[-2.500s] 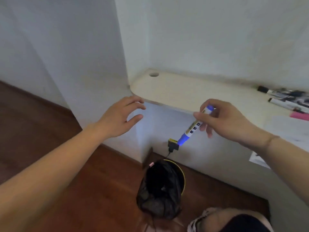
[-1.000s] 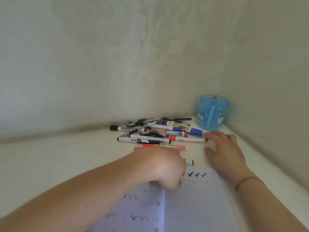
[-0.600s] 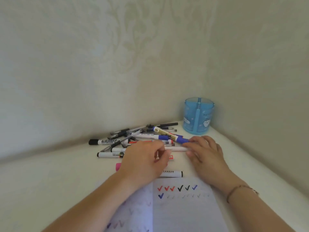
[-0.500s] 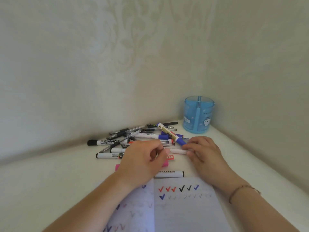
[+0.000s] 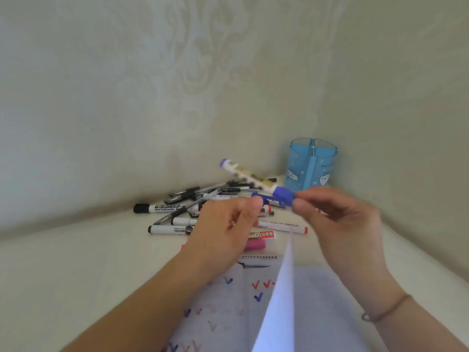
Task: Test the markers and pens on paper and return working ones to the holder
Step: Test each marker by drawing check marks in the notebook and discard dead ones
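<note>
blue holder [image 5: 312, 163] in the desk's far corner looks empty; check-marked paper [image 5: 228, 301] shows tests; right hand [image 5: 337, 224] fingers pinch blue-capped marker [image 5: 253, 177], left hand [image 5: 223, 229] fingers curled, grip unclear.

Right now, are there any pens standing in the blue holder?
No, the blue holder looks empty through its clear walls, and the pens lie in a pile on the desk beside it.

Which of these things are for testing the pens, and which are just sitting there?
For the job:
- blue marker, cap end pinched by the right hand
- left hand, near the marker
- pen pile
- paper with tick marks
- blue holder, looks empty

Just there:
- bracelet
- wall
- desk
</note>
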{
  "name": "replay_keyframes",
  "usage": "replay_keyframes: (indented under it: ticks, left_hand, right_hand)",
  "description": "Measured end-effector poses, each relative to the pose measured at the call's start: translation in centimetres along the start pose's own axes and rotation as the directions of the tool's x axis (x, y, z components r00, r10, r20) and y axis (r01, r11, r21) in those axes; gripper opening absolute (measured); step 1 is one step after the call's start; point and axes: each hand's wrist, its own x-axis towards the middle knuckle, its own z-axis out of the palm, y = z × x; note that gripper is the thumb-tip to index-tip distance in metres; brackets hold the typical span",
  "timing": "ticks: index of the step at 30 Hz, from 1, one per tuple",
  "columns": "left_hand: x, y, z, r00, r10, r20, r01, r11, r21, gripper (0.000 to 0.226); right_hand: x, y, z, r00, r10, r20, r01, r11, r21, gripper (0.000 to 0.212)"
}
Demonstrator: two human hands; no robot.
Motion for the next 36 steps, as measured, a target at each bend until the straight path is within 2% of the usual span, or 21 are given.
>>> replay_keyframes:
  ticks: [1, 2, 5, 7, 8, 11, 13, 16, 18, 22, 25, 28, 29, 31, 33, 34, 36]
  left_hand:
    - [0.0, 0.3, 0.1, 0.999, -0.039, -0.001, 0.039, 0.991, -0.128, 0.064]
    - [0.0, 0.6, 0.1, 1.0, -0.029, -0.011, 0.027, 0.988, -0.152, 0.059]
    - [-0.3, 0.6, 0.6, 0.999, 0.053, 0.002, -0.053, 0.994, -0.092, 0.042]
    - [-0.5, 0.8, 0.6, 0.993, 0.114, 0.029, -0.112, 0.99, -0.081, 0.033]
    - [-0.6, 0.9, 0.6, 0.985, 0.161, 0.053, -0.159, 0.986, -0.05, 0.03]
    - [-1.1, 1.1, 0.5, 0.937, 0.273, 0.216, -0.282, 0.959, 0.009, 0.027]
    - [-1.2, 1.2, 0.5, 0.896, 0.29, 0.338, -0.324, 0.945, 0.048, 0.026]
    - [-1.3, 1.7, 0.5, 0.882, 0.309, 0.356, -0.33, 0.944, -0.001, 0.008]
    - [-1.2, 1.9, 0.4, 0.883, 0.352, 0.311, -0.369, 0.93, -0.006, 0.014]
    - [-1.5, 1.9, 0.7, 0.866, 0.378, 0.328, -0.362, 0.926, -0.112, 0.004]
    - [-1.6, 1.9, 1.0, 0.867, 0.336, 0.368, -0.293, 0.941, -0.169, 0.02]
    - [-1.9, 1.6, 1.1, 0.878, 0.262, 0.4, -0.197, 0.96, -0.197, 0.036]
    - [-1.9, 1.5, 1.0, 0.879, 0.24, 0.411, -0.165, 0.964, -0.209, 0.035]
    - [-1.8, 1.2, 0.7, 0.871, 0.18, 0.458, -0.09, 0.973, -0.211, 0.021]
    - [-1.6, 0.9, 0.3, 0.845, 0.123, 0.52, -0.046, 0.986, -0.16, 0.019]
    - [-1.6, 0.8, 0.2, 0.83, 0.11, 0.547, -0.066, 0.993, -0.098, 0.024]
    - [-1.5, 0.7, 0.5, 0.807, 0.098, 0.582, -0.166, 0.984, 0.065, 0.028]
  right_hand:
    - [-0.6, -0.2, 0.6, 0.996, 0.012, 0.084, -0.015, 0.999, 0.037, 0.029]
    - [-1.2, -0.3, 1.1, 0.986, 0.003, 0.166, -0.006, 1.0, 0.018, 0.029]
    - [-1.8, -0.3, 1.1, 0.929, -0.094, 0.358, 0.154, 0.978, -0.143, 0.029]
    - [-1.7, -0.7, 0.5, 0.905, -0.086, 0.417, 0.166, 0.973, -0.159, 0.02]
    - [-1.6, -1.0, 0.2, 0.906, -0.06, 0.419, 0.139, 0.977, -0.161, 0.021]
    - [-1.0, -1.4, -1.3, 0.903, -0.039, 0.427, 0.081, 0.994, -0.08, 0.057]
    - [-0.8, -1.7, -1.8, 0.917, -0.066, 0.394, 0.099, 0.993, -0.064, 0.065]
    - [-1.1, -2.2, -1.8, 0.917, -0.082, 0.39, 0.138, 0.983, -0.119, 0.052]
    - [-1.4, -2.4, -1.8, 0.892, -0.092, 0.443, 0.167, 0.977, -0.133, 0.043]
    - [-1.3, -2.7, -2.0, 0.874, -0.113, 0.473, 0.156, 0.986, -0.052, 0.043]
    - [-1.3, -2.8, -2.7, 0.832, -0.199, 0.517, 0.249, 0.968, -0.029, 0.038]
    - [-1.4, -2.7, -2.9, 0.8, -0.248, 0.547, 0.349, 0.933, -0.088, 0.036]
    - [-1.1, -2.7, -3.1, 0.816, -0.241, 0.526, 0.341, 0.935, -0.101, 0.034]
    - [-0.1, -1.8, -4.4, 0.892, -0.232, 0.387, 0.267, 0.963, -0.037, 0.026]
    - [1.0, -1.1, -6.7, 0.941, -0.199, 0.272, 0.151, 0.97, 0.188, 0.027]
    - [1.2, -1.3, -7.4, 0.949, -0.153, 0.276, 0.059, 0.945, 0.321, 0.025]
    - [1.1, -2.1, -7.2, 0.89, -0.114, 0.44, -0.148, 0.842, 0.519, 0.016]
